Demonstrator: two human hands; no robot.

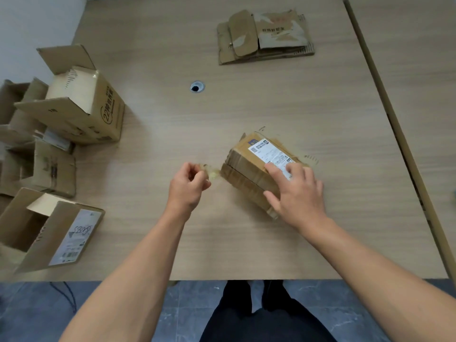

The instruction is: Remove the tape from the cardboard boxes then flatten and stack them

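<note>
A small brown cardboard box (249, 166) with a white shipping label lies on the wooden table (283, 99), right of centre. My right hand (296, 193) rests on its near end with spread, fairly straight fingers, holding it down. My left hand (188, 185) is just left of the box and pinches a strip of clear yellowish tape (213, 172) that stretches from the box's left edge. A stack of flattened boxes (265, 37) lies at the far side of the table.
Several opened cardboard boxes crowd the table's left side: a large printed one (81, 104), a labelled one (53, 230) at the near left, others behind. A round cable hole (197, 87) sits mid-table. The near table edge runs close to my legs.
</note>
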